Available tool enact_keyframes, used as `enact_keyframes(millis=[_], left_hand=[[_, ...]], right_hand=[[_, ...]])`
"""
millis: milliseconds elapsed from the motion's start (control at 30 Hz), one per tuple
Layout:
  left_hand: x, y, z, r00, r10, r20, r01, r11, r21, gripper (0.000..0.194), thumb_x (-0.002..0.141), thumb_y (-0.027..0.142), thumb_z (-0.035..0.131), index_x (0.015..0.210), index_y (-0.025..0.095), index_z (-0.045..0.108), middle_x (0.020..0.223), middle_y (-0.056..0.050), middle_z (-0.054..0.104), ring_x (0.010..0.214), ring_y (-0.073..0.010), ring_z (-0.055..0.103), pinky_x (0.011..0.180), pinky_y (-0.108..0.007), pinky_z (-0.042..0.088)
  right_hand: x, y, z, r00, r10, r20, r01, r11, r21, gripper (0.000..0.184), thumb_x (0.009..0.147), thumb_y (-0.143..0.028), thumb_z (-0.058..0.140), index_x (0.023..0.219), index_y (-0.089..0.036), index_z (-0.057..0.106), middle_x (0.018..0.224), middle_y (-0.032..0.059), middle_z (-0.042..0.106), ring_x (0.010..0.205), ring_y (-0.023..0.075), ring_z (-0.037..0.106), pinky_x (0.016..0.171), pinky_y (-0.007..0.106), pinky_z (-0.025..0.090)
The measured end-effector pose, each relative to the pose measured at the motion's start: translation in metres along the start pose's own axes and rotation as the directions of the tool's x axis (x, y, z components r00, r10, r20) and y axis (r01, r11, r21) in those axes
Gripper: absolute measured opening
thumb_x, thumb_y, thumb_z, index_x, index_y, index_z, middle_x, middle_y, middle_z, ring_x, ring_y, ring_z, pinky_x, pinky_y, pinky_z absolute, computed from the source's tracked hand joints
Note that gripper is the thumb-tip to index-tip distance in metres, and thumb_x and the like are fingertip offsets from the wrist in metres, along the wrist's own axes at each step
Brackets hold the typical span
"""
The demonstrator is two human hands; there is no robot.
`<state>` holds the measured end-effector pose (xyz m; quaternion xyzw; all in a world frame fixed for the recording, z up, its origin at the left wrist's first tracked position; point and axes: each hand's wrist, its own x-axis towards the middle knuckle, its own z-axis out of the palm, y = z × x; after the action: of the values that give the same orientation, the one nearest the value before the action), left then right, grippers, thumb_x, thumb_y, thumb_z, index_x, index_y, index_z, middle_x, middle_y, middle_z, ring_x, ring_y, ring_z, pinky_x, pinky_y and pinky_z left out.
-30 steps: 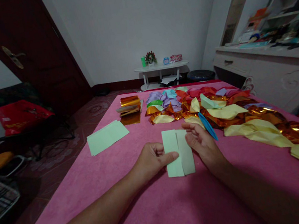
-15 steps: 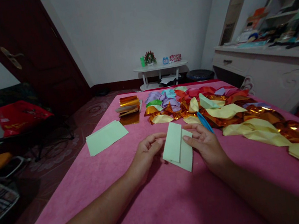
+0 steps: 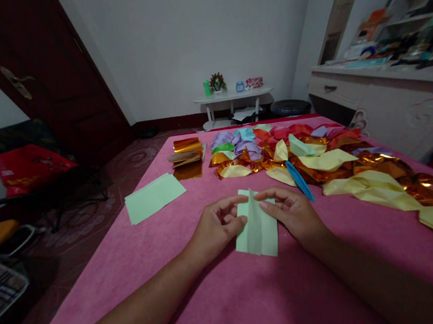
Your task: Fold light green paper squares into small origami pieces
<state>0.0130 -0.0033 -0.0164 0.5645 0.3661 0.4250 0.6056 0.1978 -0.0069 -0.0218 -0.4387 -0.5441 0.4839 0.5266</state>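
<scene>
And here your left hand (image 3: pixel 219 223) and right hand (image 3: pixel 292 210) both pinch the creased pale green paper (image 3: pixel 256 227) above the pink cloth (image 3: pixel 174 303).

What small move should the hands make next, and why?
Perhaps slide the right hand down the middle fold of the held green paper: the fold stands raised, and this hand and the left hand are only at the paper's upper part.
</scene>
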Motion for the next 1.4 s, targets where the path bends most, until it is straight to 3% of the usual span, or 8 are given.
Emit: enact_keyframes(millis=[300, 467, 667, 833, 1033, 1167, 1267, 1400], left_hand=[[-0.003, 0.0, 0.001, 0.986, 0.141, -0.091, -0.121, 0.972, 0.2, 0.045, 0.078, 0.026, 0.064, 0.121, 0.014, 0.062, 0.101, -0.009, 0.068, 0.08, -0.0169, 0.06, 0.07, -0.026, 0.048], [-0.002, -0.003, 0.003, 0.983, 0.171, -0.073, -0.151, 0.962, 0.227, 0.044, 0.079, 0.027, 0.064, 0.122, 0.017, 0.062, 0.104, -0.009, 0.069, 0.087, -0.0202, 0.063, 0.076, -0.029, 0.05], [-0.004, -0.001, 0.001, 0.982, 0.183, -0.038, -0.17, 0.96, 0.224, 0.038, 0.085, 0.036, 0.058, 0.118, 0.018, 0.065, 0.116, -0.01, 0.067, 0.1, -0.0227, 0.061, 0.085, -0.031, 0.049], [-0.004, -0.005, 0.001, 0.99, 0.133, -0.053, -0.115, 0.96, 0.256, 0.049, 0.077, 0.036, 0.068, 0.121, 0.017, 0.062, 0.103, -0.01, 0.07, 0.082, -0.02, 0.063, 0.073, -0.03, 0.05], [-0.001, -0.009, 0.003, 0.989, 0.116, -0.088, -0.104, 0.986, 0.129, 0.054, 0.074, 0.024, 0.069, 0.126, 0.015, 0.058, 0.091, -0.006, 0.067, 0.069, -0.0121, 0.058, 0.062, -0.023, 0.046], [0.001, -0.005, 0.002, 0.98, 0.119, -0.16, -0.111, 0.992, 0.057, 0.055, 0.071, 0.023, 0.073, 0.123, 0.016, 0.06, 0.084, -0.002, 0.063, 0.058, -0.0057, 0.051, 0.054, -0.017, 0.04], [0.001, 0.0, 0.002, 0.985, 0.049, -0.164, -0.057, 0.997, -0.045, 0.049, 0.071, 0.028, 0.073, 0.118, 0.015, 0.064, 0.085, -0.005, 0.067, 0.059, -0.0079, 0.054, 0.055, -0.019, 0.042], [-0.001, 0.004, 0.001, 0.985, -0.05, -0.162, 0.027, 0.99, -0.139, 0.042, 0.076, 0.037, 0.068, 0.109, 0.012, 0.069, 0.082, -0.008, 0.071, 0.063, -0.0127, 0.058, 0.059, -0.023, 0.044]], right_hand=[[0.004, 0.003, 0.0, 0.997, -0.035, 0.062, 0.044, 0.987, -0.157, 0.044, 0.081, -0.058, 0.056, 0.088, -0.018, 0.07, 0.085, 0.0057, 0.062, 0.07, 0.0161, 0.057, 0.057, 0.026, 0.048], [0.005, 0.0, 0.0, 0.986, -0.097, 0.135, 0.118, 0.981, -0.151, 0.036, 0.077, -0.055, 0.063, 0.076, -0.019, 0.07, 0.105, 0.0092, 0.058, 0.103, 0.024, 0.054, 0.084, 0.033, 0.048], [0.004, -0.001, 0.0, 0.992, -0.096, 0.085, 0.108, 0.984, -0.144, 0.033, 0.071, -0.049, 0.07, 0.061, -0.018, 0.062, 0.094, 0.0071, 0.059, 0.097, 0.0236, 0.054, 0.088, 0.035, 0.043], [0.005, 0.002, -0.001, 0.989, -0.125, 0.073, 0.136, 0.977, -0.165, 0.031, 0.071, -0.046, 0.07, 0.058, -0.019, 0.061, 0.089, 0.0065, 0.057, 0.094, 0.0234, 0.054, 0.083, 0.035, 0.045], [0.004, 0.006, -0.001, 0.994, -0.111, 0.014, 0.112, 0.979, -0.169, 0.023, 0.07, -0.042, 0.07, 0.071, -0.019, 0.066, 0.114, 0.0116, 0.052, 0.113, 0.0281, 0.051, 0.081, 0.036, 0.049], [0.0, 0.004, 0.002, 0.966, -0.259, -0.019, 0.24, 0.919, -0.314, 0.018, 0.074, -0.032, 0.068, 0.089, -0.022, 0.065, 0.123, 0.0102, 0.048, 0.115, 0.0257, 0.049, 0.083, 0.037, 0.049], [-0.003, 0.002, 0.004, 0.95, -0.309, 0.051, 0.304, 0.87, -0.389, 0.014, 0.078, -0.027, 0.065, 0.092, -0.023, 0.066, 0.121, 0.0093, 0.049, 0.117, 0.0244, 0.047, 0.089, 0.038, 0.046], [-0.003, 0.005, 0.004, 0.976, -0.204, 0.073, 0.215, 0.946, -0.243, 0.012, 0.077, -0.024, 0.063, 0.088, -0.022, 0.068, 0.123, 0.0094, 0.047, 0.112, 0.0235, 0.051, 0.076, 0.033, 0.051]])
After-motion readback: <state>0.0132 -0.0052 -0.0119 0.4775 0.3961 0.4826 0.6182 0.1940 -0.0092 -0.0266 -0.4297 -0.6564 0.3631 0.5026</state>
